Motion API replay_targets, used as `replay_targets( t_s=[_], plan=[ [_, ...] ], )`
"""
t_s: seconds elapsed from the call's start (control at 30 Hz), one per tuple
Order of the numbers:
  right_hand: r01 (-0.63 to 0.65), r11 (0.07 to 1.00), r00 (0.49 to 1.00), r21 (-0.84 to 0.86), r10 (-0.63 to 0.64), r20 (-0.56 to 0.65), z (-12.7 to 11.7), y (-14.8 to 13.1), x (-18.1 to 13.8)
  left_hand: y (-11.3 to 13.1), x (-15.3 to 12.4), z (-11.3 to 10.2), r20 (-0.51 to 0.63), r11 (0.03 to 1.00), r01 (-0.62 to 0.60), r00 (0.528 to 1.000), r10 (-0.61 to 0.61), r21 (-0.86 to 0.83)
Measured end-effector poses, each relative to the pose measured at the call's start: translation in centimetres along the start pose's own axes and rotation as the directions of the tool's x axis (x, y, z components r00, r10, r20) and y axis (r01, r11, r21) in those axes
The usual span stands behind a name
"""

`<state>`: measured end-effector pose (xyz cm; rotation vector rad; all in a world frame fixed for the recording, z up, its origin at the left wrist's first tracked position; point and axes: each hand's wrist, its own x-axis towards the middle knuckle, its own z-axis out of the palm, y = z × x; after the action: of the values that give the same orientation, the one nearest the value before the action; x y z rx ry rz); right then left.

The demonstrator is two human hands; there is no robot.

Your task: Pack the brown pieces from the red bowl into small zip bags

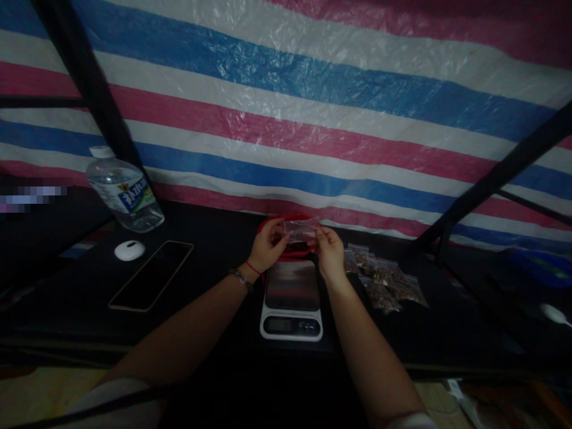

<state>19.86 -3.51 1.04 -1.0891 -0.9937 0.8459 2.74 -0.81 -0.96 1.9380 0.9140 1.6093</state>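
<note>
Between my two hands a small clear plastic bag is stretched out, and it looks flat. My left hand pinches its left end. On the other end, my right hand has its fingers closed. Behind and below the bag is a red bowl or basket, partly covered by my hands; its contents are dark and hard to make out. A white digital kitchen scale with a dark plate stands nearer to me, under my wrists. Several filled clear bags with brownish bits lie right of my right hand.
On the left of the black table are a water bottle, a white computer mouse and a phone. A striped plastic sheet hangs behind, with dark slanted poles at both sides. Far right lies a white spoon-like thing.
</note>
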Motion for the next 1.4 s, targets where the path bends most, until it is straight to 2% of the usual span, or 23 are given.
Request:
replay_targets(
  t_s=[0.07, 0.13, 0.2, 0.3, 0.4, 0.47, 0.53, 0.57, 0.63, 0.73, 0.8, 1.03, 1.13, 1.23, 1.33, 1.4],
  plan=[
    [0.019, 1.000, 1.000, 0.011, -0.020, 0.024, -0.2, -0.1, 0.1, -0.1, -0.1, 0.3, -0.016, 0.989, 0.065, 0.998, -0.068, -0.137],
    [0.087, 0.996, 0.993, 0.021, -0.089, 0.074, -0.6, -0.4, 0.2, -0.1, -0.1, 0.5, 0.042, 0.976, 0.105, 0.994, -0.099, -0.190],
    [0.148, 0.989, 0.974, -0.018, -0.143, 0.173, -1.0, -1.1, 0.1, 0.1, -0.2, 0.5, 0.131, 0.978, 0.105, 0.988, -0.082, -0.178],
    [0.223, 0.941, 0.924, -0.256, -0.120, 0.363, -1.7, -2.5, -0.2, 0.3, -0.4, 0.4, 0.236, 0.990, 0.047, 0.972, -0.015, -0.133],
    [0.293, 0.826, 0.900, -0.482, -0.067, 0.432, -3.0, -4.0, -0.9, 0.6, -0.5, 0.3, 0.286, 0.994, 0.020, 0.958, 0.011, -0.104],
    [0.246, 0.812, 0.914, -0.529, -0.014, 0.405, -4.6, -4.6, -1.6, 0.7, -0.4, 0.0, 0.277, 0.999, -0.016, 0.961, 0.026, -0.038],
    [0.145, 0.799, 0.951, -0.584, 0.050, 0.304, -6.7, -4.7, -2.4, 0.7, -0.2, -0.3, 0.240, 0.994, -0.079, 0.969, 0.059, 0.075],
    [0.102, 0.756, 0.970, -0.647, 0.070, 0.235, -7.7, -4.6, -2.8, 0.6, -0.1, -0.5, 0.219, 0.985, -0.105, 0.973, 0.074, 0.133],
    [0.058, 0.585, 0.984, -0.809, 0.101, 0.144, -9.8, -4.1, -3.5, 0.4, 0.1, -0.6, 0.188, 0.967, -0.128, 0.978, 0.087, 0.222],
    [0.055, 0.264, 0.981, -0.963, 0.166, 0.102, -11.9, -3.3, -3.9, 0.0, 0.1, -0.6, 0.182, 0.956, -0.122, 0.981, 0.074, 0.267],
    [0.054, 0.142, 0.975, -0.988, 0.206, 0.083, -12.6, -3.1, -3.6, -0.1, 0.1, -0.6, 0.187, 0.955, -0.131, 0.979, 0.082, 0.267],
    [-0.040, 0.005, 0.978, -0.999, 0.206, -0.038, -12.2, -2.4, 0.1, -0.3, 0.1, -0.9, 0.146, 0.922, -0.193, 0.978, 0.151, 0.336],
    [-0.051, 0.031, 0.959, -0.998, 0.282, -0.040, -12.0, -1.4, 1.5, -0.7, 0.1, -1.0, 0.133, 0.910, -0.207, 0.976, 0.170, 0.360],
    [-0.046, 0.167, 0.963, -0.985, 0.270, 0.001, -12.2, -1.2, 2.7, -0.8, 0.2, -1.1, 0.126, 0.906, -0.220, 0.974, 0.186, 0.362],
    [-0.021, 0.347, 0.999, -0.937, 0.054, -0.003, -12.1, -2.3, 3.7, -0.7, 0.1, -1.2, 0.114, 0.920, -0.206, 0.977, 0.178, 0.333],
    [0.067, 0.527, 0.993, -0.847, -0.122, 0.002, -11.0, -3.3, 4.1, -0.4, 0.1, -1.2, 0.100, 0.946, -0.175, 0.983, 0.153, 0.272]
  ],
)
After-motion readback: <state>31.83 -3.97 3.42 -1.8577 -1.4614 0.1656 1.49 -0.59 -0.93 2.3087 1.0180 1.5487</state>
